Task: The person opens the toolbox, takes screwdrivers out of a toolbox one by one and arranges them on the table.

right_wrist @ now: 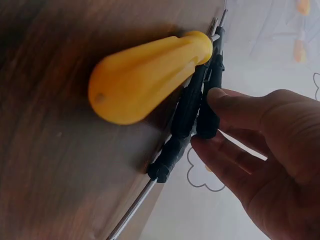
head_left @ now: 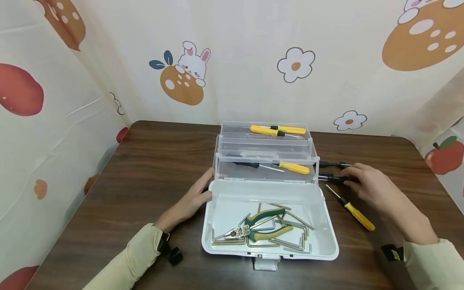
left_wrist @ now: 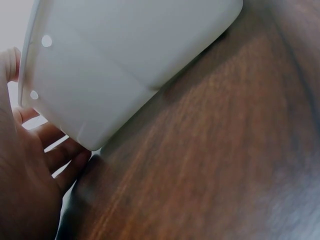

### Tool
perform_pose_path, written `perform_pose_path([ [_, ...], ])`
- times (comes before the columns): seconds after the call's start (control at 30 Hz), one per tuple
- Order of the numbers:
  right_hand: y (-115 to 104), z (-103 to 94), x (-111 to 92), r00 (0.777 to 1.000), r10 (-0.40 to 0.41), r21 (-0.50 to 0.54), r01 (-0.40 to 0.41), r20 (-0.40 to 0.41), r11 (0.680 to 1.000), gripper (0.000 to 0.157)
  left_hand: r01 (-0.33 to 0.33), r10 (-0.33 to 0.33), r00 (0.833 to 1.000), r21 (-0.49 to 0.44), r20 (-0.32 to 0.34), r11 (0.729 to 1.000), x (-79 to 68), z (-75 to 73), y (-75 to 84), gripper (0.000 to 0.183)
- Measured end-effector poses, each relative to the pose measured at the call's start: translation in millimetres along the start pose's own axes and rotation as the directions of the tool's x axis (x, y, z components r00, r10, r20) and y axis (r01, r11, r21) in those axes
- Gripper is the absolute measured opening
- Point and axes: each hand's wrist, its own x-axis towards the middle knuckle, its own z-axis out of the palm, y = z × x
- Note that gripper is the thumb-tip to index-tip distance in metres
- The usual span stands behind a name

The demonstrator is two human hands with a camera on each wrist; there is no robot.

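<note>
My left hand [head_left: 192, 199] holds the left edge of a white plastic toolbox [head_left: 261, 188], thumb at the rim and fingers along the outer wall, as the left wrist view shows [left_wrist: 67, 155]. To the right of the box, my right hand [head_left: 371, 187] pinches a black-handled screwdriver [right_wrist: 209, 112] between thumb and fingers. Other black-handled tools [right_wrist: 186, 110] lie right beside it, one with its metal shaft pointing away. Nearer the front, a yellow-handled screwdriver [head_left: 357, 215] lies on the table. Pliers [head_left: 268, 235] with green-and-yellow grips rest in the box among several hex keys [head_left: 290, 243].
Clear stepped trays [head_left: 232, 141] stand raised behind the box. Yellow-handled screwdrivers [head_left: 264, 130] lie in the top one; a black and a yellow one [head_left: 295, 168] show in the lower. A latch [head_left: 266, 264] hangs in front. Patterned cloth [head_left: 253, 88] surrounds the brown table [head_left: 166, 161].
</note>
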Motion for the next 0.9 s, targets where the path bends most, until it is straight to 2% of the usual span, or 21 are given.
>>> perform_pose_path([
  [0.17, -5.7, -4.3, 8.5, 1.000, -0.018, -0.021, 0.018, 0.005, 1.000, 0.025, -0.006, 0.005, 1.000, -0.012, -0.017, 1.000, -5.9, -3.3, 3.3, 0.058],
  [0.47, -8.2, -5.0, 15.4, 0.994, 0.038, -0.050, -0.033, 0.099, 0.998, 0.023, -0.021, 0.022, 1.000, -0.036, 0.005, 0.999, -2.6, -0.7, 3.6, 0.053],
  [0.67, -6.7, -5.3, 20.8, 0.984, 0.064, -0.062, -0.054, 0.166, 0.997, 0.023, -0.015, 0.014, 1.000, -0.036, -0.006, 0.999, -2.3, 1.9, 4.0, 0.051],
  [0.9, -5.2, -11.0, 24.6, 0.964, 0.058, -0.061, -0.043, 0.259, 0.997, 0.024, 0.002, -0.002, 1.000, -0.054, -0.001, 0.999, -3.4, 3.4, 8.1, 0.039],
])
